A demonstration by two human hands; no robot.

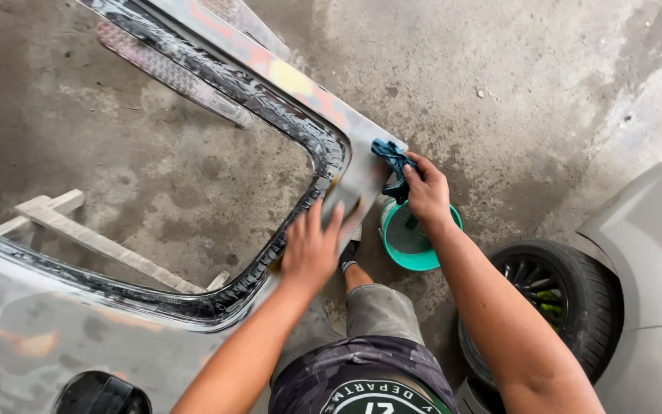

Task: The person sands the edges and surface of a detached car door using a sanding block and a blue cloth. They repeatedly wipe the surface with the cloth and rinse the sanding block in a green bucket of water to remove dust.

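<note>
A grey car door panel (55,337) with an open window frame (323,146) lies flat in front of me, its surface wet and patchy. My left hand (312,249) presses flat on the frame's corner, fingers spread, and something may be under the palm. My right hand (427,192) grips a dark blue wet cloth (392,161) at the frame's outer corner, just above a green bucket (438,261) on the floor.
A grey car with a black wheel (545,295) stands at the right. Wooden supports (93,241) show through the window opening. A black round object (101,395) sits at the bottom left. The floor is stained concrete (522,84).
</note>
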